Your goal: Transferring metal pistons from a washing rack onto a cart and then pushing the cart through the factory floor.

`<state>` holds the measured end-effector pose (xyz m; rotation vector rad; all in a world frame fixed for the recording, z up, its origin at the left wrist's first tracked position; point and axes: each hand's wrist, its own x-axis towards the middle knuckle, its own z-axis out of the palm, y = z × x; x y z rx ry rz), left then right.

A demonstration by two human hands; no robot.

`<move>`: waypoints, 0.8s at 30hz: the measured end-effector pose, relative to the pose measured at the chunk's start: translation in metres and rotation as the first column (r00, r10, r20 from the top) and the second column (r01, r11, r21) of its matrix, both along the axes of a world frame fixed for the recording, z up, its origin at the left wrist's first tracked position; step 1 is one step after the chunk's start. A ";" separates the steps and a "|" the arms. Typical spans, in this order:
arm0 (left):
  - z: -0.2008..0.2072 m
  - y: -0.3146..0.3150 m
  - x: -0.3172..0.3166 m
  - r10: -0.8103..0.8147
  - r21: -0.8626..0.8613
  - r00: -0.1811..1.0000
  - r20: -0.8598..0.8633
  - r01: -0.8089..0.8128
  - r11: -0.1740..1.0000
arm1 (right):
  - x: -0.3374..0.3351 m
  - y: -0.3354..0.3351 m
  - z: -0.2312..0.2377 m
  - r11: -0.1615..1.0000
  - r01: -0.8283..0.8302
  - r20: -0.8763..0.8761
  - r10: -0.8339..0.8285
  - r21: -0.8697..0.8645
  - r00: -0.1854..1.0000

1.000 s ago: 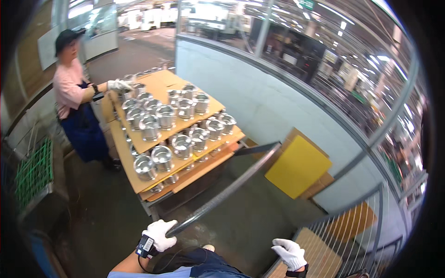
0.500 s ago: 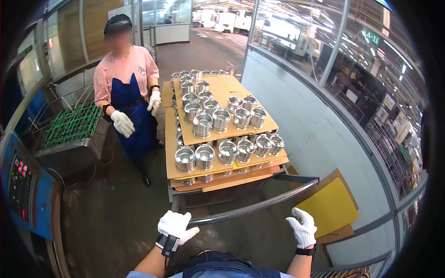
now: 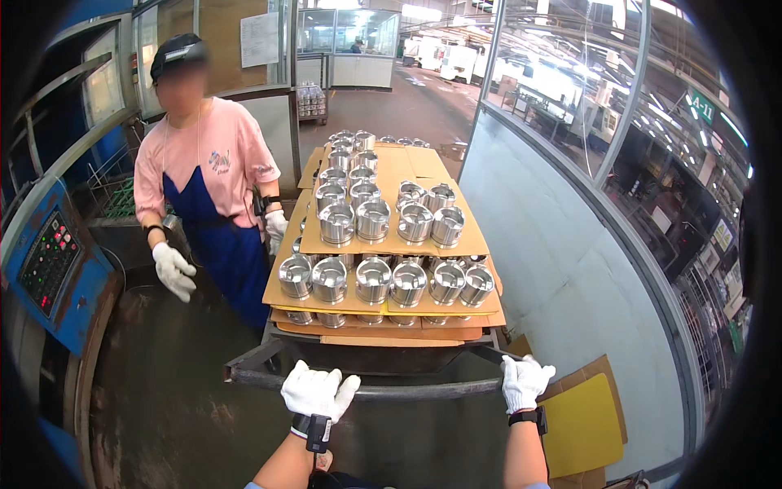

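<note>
A dark metal push handle (image 3: 432, 392) runs across in front of me, joined to a cart stacked with goods. My white-gloved left hand (image 3: 319, 391) is closed over its left part. At the right end, my gloved right hand (image 3: 523, 385) grips the same handle. Beyond it, shiny metal pistons (image 3: 374, 220) stand in rows on layers of cardboard (image 3: 401, 173). Several more pistons (image 3: 374, 279) sit on the lower layer, partly covered by the sheet above. A dark strap with a small device circles each of my wrists.
A co-worker (image 3: 213, 175) in a pink shirt, blue apron and white gloves stands left of the cart. A blue control cabinet (image 3: 85, 297) is at far left. A pale wall (image 3: 554, 228) borders the right side, with a yellow sheet (image 3: 582, 428) leaning low against it.
My right hand, apart from the handle before, now grips it. The cart's handle sits straighter across my view. The co-worker has turned and appears further left and nearer.
</note>
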<state>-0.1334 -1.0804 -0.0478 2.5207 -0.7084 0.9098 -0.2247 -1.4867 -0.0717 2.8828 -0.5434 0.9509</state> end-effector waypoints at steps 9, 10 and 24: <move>-0.009 -0.011 0.013 -0.089 -0.087 0.989 0.119 0.100 0.991 | -0.003 -0.033 -0.015 0.971 -0.239 0.424 0.230 -0.031 0.876; -0.009 -0.011 0.013 -0.087 -0.081 0.991 0.099 0.095 0.992 | -0.001 -0.034 -0.016 0.975 -0.217 0.431 0.219 -0.054 0.876; 0.015 -0.008 0.037 -0.254 0.120 0.961 -0.110 0.266 0.956 | -0.008 -0.029 -0.014 0.986 -0.150 0.160 0.136 0.078 0.978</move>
